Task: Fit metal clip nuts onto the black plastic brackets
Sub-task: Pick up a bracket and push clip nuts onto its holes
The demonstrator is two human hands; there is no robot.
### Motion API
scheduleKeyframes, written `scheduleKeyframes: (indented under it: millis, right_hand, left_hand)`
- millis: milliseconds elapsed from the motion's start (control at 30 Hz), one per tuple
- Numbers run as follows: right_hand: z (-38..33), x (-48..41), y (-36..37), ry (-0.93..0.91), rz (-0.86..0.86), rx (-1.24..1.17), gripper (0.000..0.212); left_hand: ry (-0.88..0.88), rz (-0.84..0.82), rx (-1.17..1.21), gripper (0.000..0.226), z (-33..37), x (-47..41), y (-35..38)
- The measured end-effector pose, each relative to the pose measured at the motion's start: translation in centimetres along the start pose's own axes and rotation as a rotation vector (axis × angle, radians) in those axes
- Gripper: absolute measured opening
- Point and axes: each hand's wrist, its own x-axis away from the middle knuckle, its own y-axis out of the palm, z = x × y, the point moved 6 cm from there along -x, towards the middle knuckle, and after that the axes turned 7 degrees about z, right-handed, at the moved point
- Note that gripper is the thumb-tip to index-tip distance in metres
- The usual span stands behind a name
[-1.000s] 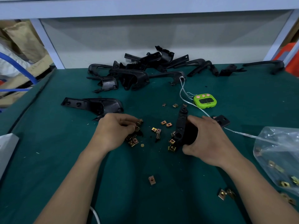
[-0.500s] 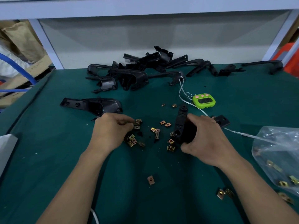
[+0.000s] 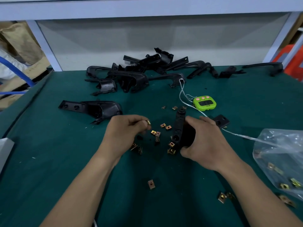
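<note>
1. Nearest me on the green table [image 3: 49,169], one lone nut [image 3: 151,184] lies between the two forearms. A pair of nuts [image 3: 222,197] sits close together by the right forearm.
2. At the right edge, one clear bag [image 3: 278,154] holds more nuts. I make out about four through the plastic, and the rest are too blurred to count.
3. The left hand [image 3: 124,130] pinches a single nut [image 3: 148,122] at its fingertips, left of the bracket and apart from it.
4. The right hand [image 3: 205,145] is wrapped tight round one bracket [image 3: 178,128], whose long arm points away from the person.
5. Between the hands lie loose nuts [image 3: 167,127], about seven by my count. Two of them sit just at the bracket's near end.
6. Past the bracket's far tip lie two far nuts [image 3: 174,108], perhaps a third.
7. Further right there is one green timer [image 3: 204,103] with one white cord [image 3: 181,89], and one small black plate [image 3: 222,121] beside the right hand.
8. Off to the left, one flat bracket [image 3: 91,108] lies alone.
9. At the back is one tangled pile [image 3: 139,74] of brackets, too overlapped to count. One long bracket [image 3: 264,67] lies well apart on the far right.
</note>
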Motion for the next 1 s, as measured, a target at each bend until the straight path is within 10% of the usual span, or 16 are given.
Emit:
scheduleKeyframes:
  millis: [433, 867, 1000]
  right_hand:
    - [3.1, -0.2, -0.6, 0.196, 0.077, 0.098, 0.035]
    - [3.4, 0.3, -0.2, 0.259, -0.032, 0.379, 0.042]
    - [1.6, 0.4, -2.0, 0.188, 0.186, 0.433, 0.031]
  left_hand:
    - [0.044, 0.254, -0.289, 0.028, -0.7, -0.5, -2.1]
    - [0.177, 0.154, -0.482, 0.041, 0.0, -0.1, -0.4]
    - [0.19, 0.159, -0.53, 0.041, -0.3, -0.4, -0.6]
